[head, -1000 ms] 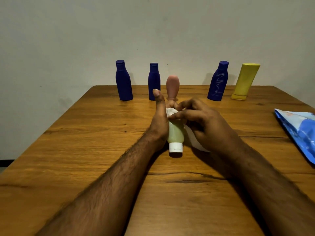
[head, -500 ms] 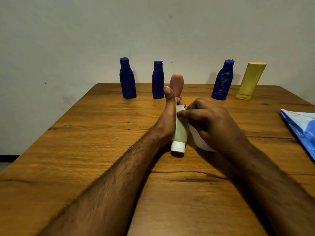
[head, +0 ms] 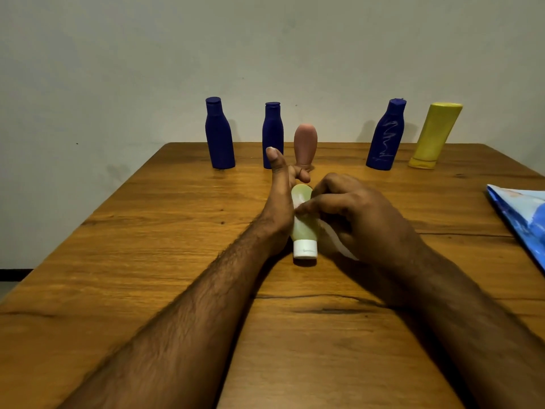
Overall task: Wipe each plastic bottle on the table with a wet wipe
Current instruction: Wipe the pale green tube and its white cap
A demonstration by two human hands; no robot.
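Observation:
A pale green squeeze bottle (head: 303,231) with a white cap stands cap-down near the table's middle. My left hand (head: 280,199) holds it from the left, thumb raised. My right hand (head: 351,219) presses a white wet wipe (head: 339,246) against the bottle's right side, with part of the wipe trailing below my palm. Along the far edge stand three dark blue bottles (head: 219,134) (head: 272,131) (head: 386,137), a pink bottle (head: 305,144) and a tilted yellow bottle (head: 435,135).
A blue and white wipes packet (head: 522,214) lies at the right edge of the wooden table (head: 147,261). A plain wall rises right behind the row of bottles.
My right hand has slid the wipe down the green bottle, baring its rounded top. The camera view has shifted slightly.

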